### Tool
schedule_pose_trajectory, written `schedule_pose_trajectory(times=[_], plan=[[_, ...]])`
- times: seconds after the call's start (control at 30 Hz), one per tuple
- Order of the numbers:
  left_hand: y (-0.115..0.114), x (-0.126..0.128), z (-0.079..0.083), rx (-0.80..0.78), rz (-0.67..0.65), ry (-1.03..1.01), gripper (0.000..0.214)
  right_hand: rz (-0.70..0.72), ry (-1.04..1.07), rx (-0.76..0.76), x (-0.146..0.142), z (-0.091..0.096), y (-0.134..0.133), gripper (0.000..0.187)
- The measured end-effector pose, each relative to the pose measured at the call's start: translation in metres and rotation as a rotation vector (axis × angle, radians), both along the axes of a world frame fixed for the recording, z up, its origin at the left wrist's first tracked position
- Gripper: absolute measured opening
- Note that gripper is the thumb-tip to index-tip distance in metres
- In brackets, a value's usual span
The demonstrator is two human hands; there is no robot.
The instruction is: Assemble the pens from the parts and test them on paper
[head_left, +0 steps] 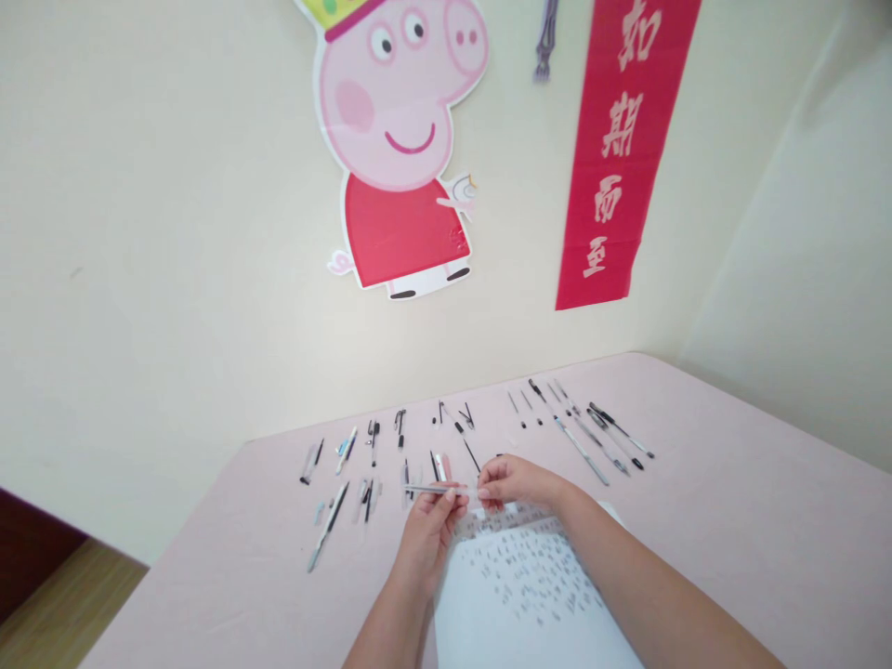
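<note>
Far L, a strip of wood floor shows below the wall; next to it the pink counter starts. On its L side, pens & pen parts lie apart in approx. 2 rows: a clear/blk pair in back, a long blk/grey pen up front, then a blue/white pen in the back row. Above, on the wall, a pig cutout w/ red dress. Ctr: the slim grey pen tube is held up approx. level over the near part of the counter, L end sticking out free. L hand has it, fingers grasping it btwn thumb & fingertips. Just below, a white sheet w/ lots of small dark marks, partly under the forearms. R hand has its fingers pinched on the tube's R end, near the L hand. Further R, a lt-blue pen lies at a slant, then blk pens near the back; a red banner w/ white characters hangs above.
</note>
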State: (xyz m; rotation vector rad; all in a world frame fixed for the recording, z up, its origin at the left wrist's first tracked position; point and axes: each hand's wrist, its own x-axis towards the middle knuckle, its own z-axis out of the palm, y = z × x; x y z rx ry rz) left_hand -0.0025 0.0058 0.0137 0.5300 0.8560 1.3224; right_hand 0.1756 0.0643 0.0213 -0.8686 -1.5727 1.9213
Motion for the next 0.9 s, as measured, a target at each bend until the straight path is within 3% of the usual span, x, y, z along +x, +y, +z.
schedule_pose_trajectory(times=[0.57,0.67,0.8,0.87,0.9], plan=[[0.003,-0.004,-0.002,-0.020,0.007,-0.025,0.012,-0.144,-0.008,0.005,0.004,-0.002,0.003,0.042],[0.003,-0.003,0.001,-0.036,0.031,-0.036,0.010,-0.294,-0.074,0.138,0.008,-0.009,0.012,0.038],[0.003,-0.003,0.005,-0.065,0.073,-0.040,0.007,-0.635,-0.311,0.427,0.016,-0.024,0.027,0.021],[0.003,-0.003,0.005,-0.077,0.092,-0.040,0.009,-0.709,-0.439,0.606,0.021,-0.030,0.030,0.010],[0.003,-0.003,0.005,-0.083,0.099,-0.041,0.010,-0.713,-0.491,0.680,0.024,-0.032,0.031,0.015]])
